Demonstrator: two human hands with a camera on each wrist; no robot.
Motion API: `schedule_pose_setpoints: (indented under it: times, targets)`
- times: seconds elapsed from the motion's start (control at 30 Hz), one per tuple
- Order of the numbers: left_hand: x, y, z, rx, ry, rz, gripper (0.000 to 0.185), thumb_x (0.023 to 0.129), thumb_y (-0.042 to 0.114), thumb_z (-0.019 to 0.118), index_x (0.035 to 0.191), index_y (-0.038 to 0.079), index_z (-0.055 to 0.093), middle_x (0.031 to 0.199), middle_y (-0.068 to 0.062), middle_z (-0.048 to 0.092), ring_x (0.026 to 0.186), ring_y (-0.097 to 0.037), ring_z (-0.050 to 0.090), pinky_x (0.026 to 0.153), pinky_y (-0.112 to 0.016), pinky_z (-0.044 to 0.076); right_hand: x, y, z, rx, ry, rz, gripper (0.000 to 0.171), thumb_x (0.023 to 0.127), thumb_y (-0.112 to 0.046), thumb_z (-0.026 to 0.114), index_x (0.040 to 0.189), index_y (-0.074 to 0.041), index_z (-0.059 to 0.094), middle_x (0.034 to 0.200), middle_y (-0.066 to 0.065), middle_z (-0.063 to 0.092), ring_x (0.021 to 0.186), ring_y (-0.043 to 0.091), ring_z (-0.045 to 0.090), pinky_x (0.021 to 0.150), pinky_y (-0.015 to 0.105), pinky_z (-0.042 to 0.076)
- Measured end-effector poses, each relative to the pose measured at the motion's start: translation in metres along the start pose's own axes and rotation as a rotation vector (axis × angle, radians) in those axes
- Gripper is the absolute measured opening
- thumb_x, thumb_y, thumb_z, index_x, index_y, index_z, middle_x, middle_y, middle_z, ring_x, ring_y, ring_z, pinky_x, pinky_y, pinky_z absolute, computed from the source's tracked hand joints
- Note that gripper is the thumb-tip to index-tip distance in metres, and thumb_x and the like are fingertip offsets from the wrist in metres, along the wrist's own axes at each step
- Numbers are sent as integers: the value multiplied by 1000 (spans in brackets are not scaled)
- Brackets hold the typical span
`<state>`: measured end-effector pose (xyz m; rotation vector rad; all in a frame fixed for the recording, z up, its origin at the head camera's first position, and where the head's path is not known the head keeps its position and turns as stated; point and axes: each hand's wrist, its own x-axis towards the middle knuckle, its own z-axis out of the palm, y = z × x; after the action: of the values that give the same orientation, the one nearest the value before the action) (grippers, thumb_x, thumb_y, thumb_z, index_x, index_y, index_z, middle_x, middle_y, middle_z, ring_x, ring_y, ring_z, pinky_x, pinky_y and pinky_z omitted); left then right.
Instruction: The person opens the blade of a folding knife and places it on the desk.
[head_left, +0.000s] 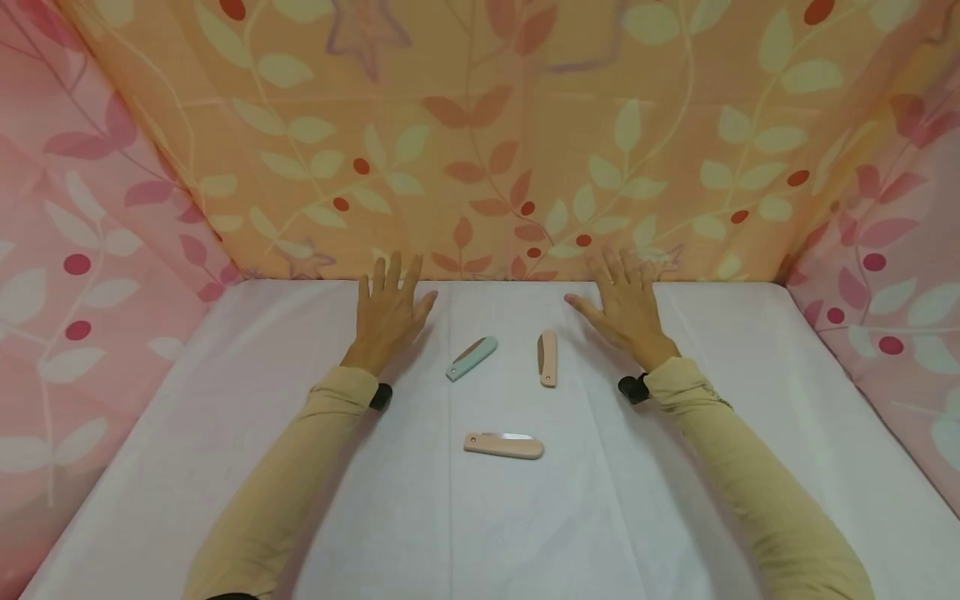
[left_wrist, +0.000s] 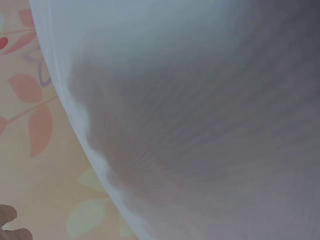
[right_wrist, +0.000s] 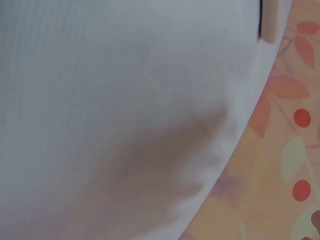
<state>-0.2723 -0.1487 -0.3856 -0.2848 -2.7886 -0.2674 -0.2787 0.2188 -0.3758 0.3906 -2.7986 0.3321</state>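
White cloth [head_left: 300,467], flat hands [head_left: 386,317] [head_left: 626,308] flanking three folding knives [head_left: 506,445]

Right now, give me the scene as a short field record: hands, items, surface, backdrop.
left hand: open, fingers spread, flat on the white cloth
right hand: open, fingers spread, flat on the same cloth
held: nothing in either hand
green knife: folded, lies nearest the left hand
upper pink knife: folded, nearest the right hand
lower pink knife: blade edge showing, apart from both hands
backdrop: leaf-print fabric, orange behind, pink at the sides
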Motion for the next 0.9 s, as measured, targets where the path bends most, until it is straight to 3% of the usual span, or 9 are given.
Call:
schedule_pose_setpoints:
  times: [0.27, 0.9]
  targets:
    - [-8, 2, -1, 5, 30, 21, 65, 102, 50, 40, 157, 19, 26, 162, -20, 25, 148, -43, 22, 116, -64, 20, -5, -11, 1, 14, -16, -29, 82, 96, -63, 47, 157, -11, 27, 164, 19, 20, 152, 43, 11, 119, 65, 6]
    - [-20, 10, -3, -32, 29, 8, 64, 102, 49, 42, 156, 18, 29, 159, -20, 31, 146, -41, 28, 115, -62, 23, -14, -38, 1, 37, -64, -88, 78, 97, -57, 50, 156, -10, 30, 165, 16, 18, 153, 41, 12, 121, 61, 6]
